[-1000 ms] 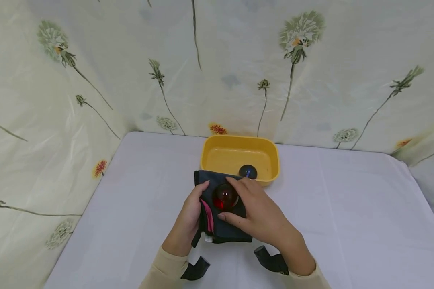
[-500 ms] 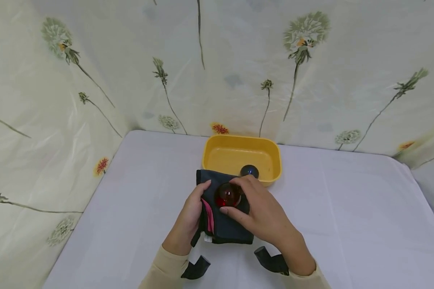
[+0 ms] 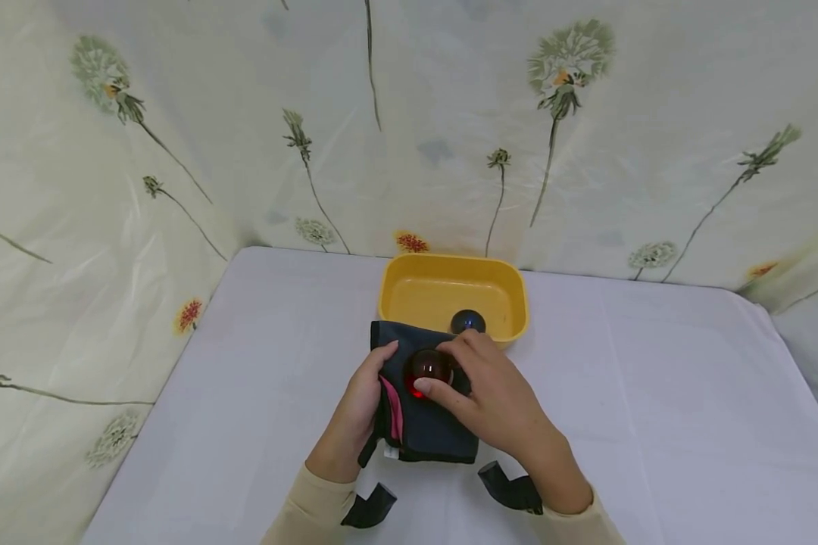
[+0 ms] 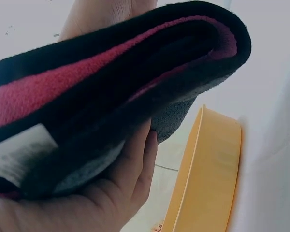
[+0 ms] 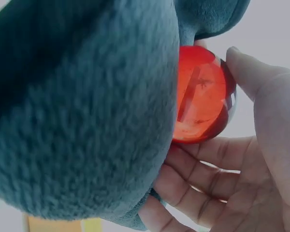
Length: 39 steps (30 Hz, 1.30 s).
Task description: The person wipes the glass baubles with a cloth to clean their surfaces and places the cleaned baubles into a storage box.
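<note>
My left hand (image 3: 360,401) grips a folded dark blue-grey cloth (image 3: 432,435), thumb on top and fingers underneath. The cloth has black edging and a pink inner side; in the left wrist view its folds (image 4: 53,87) and a white label (image 4: 21,150) show. Lying against the cloth's upper face is a clear red ball (image 3: 424,369). My right hand (image 3: 497,397) holds this ball between thumb and fingers. Seen from the right wrist, the red ball (image 5: 200,96) is partly hidden behind the cloth, with the thumb (image 5: 253,72) at its side.
Just beyond the cloth stands a yellow plastic tub (image 3: 450,291) holding a dark blue ball (image 3: 467,321). White cloth covers the table (image 3: 654,393). A flower-patterned curtain (image 3: 423,136) rises behind and at the left. Black wrist pieces (image 3: 511,490) sit below both forearms.
My right thumb has moved up from the cloth beside the ball onto the ball's lower edge, and the fingers have drawn in closer. The left hand and cloth have stayed nearly still.
</note>
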{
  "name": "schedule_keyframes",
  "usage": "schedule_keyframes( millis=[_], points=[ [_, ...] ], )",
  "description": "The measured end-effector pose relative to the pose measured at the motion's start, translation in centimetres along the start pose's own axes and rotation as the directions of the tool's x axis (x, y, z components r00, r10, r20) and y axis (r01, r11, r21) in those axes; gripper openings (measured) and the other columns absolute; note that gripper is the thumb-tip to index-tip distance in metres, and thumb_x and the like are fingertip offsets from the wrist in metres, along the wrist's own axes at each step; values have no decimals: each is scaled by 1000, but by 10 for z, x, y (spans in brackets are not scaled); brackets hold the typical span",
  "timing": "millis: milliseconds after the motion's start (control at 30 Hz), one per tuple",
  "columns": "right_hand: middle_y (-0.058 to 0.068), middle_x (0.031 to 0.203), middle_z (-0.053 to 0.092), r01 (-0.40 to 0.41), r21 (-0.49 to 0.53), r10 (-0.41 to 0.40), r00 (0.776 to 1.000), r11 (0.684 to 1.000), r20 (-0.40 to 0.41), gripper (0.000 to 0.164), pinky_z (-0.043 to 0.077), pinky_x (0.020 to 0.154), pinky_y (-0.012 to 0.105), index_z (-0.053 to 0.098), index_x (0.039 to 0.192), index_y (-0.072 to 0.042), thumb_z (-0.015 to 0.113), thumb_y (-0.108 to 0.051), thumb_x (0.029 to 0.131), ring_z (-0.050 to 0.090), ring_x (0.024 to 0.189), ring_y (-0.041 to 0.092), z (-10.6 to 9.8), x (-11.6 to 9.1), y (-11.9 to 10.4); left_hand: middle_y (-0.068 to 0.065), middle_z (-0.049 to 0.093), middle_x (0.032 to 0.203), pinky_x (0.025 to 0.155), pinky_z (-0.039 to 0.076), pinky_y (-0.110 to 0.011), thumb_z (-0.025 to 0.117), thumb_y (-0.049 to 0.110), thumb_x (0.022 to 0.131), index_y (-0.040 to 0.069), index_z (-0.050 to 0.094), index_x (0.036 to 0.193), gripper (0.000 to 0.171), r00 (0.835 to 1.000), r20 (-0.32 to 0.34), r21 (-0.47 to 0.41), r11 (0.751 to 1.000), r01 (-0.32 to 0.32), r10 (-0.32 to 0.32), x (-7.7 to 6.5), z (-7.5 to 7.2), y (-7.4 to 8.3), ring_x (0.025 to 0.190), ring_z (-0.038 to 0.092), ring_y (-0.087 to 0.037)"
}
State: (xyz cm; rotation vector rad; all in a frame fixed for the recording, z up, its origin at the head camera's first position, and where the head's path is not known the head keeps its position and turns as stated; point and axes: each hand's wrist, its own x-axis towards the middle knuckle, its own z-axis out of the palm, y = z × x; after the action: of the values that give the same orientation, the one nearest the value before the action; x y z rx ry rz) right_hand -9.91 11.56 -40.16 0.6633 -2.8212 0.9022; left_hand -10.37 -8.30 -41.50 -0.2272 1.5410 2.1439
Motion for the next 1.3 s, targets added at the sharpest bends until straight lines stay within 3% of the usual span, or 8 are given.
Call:
schedule_keyframes(
  millis=[267, 467, 567, 767, 933, 1300],
  points=[
    [-2, 122, 62, -18, 63, 15, 999, 998, 40, 63, 53, 97, 42, 65, 134, -9, 73, -57, 93, 54, 111, 16, 1, -1, -3, -16, 42, 151, 118, 36, -48, 41, 48, 107, 3, 34, 155, 66, 999, -45, -8, 1000, -8, 8, 1, -1, 0, 139, 40, -31],
    [5, 138, 61, -5, 32, 2, 996, 999, 94, 82, 47, 108, 49, 54, 150, -9, 82, -53, 87, 53, 127, 24, -2, -1, -4, -16, 42, 152, 120, 32, -48, 38, 47, 108, 3, 36, 155, 64, 999, -43, -7, 1000, -25, 25, 3, -2, 1, 141, 37, -31],
    [6, 141, 60, -9, 42, 6, 996, 999, 90, 84, 46, 109, 50, 51, 151, -10, 86, -47, 85, 54, 130, 25, -2, -1, -5, -15, 44, 150, 118, 34, -46, 38, 47, 108, 3, 37, 154, 63, 999, -44, -17, 999, -31, 30, 3, -2, 1, 139, 39, -29],
    [2, 134, 61, 31, 61, -33, 999, 998, 32, 70, 47, 109, 46, 57, 140, -12, 89, -40, 84, 55, 126, 22, -2, -1, -4, -13, 47, 144, 113, 39, -39, 38, 46, 109, 3, 39, 151, 60, 999, -33, -41, 998, -37, 36, 3, -3, 2, 132, 44, -25],
    [1, 132, 59, 70, 64, -69, 998, 996, -8, 69, 48, 108, 43, 56, 139, -11, 89, -39, 84, 55, 122, 18, -1, -1, -2, -13, 47, 144, 112, 39, -39, 38, 46, 109, 3, 38, 152, 61, 999, -16, -34, 999, -42, 42, 3, -2, 2, 132, 44, -25],
    [1, 122, 60, 87, -18, -88, 996, 996, -11, 67, 55, 96, 37, 62, 137, -11, 85, -47, 86, 56, 107, 15, -2, -1, -2, -13, 49, 145, 109, 44, -35, 37, 47, 109, 2, 40, 152, 62, 1000, -14, -16, 1000, -13, 13, 2, -2, 1, 131, 49, -25]
  ],
)
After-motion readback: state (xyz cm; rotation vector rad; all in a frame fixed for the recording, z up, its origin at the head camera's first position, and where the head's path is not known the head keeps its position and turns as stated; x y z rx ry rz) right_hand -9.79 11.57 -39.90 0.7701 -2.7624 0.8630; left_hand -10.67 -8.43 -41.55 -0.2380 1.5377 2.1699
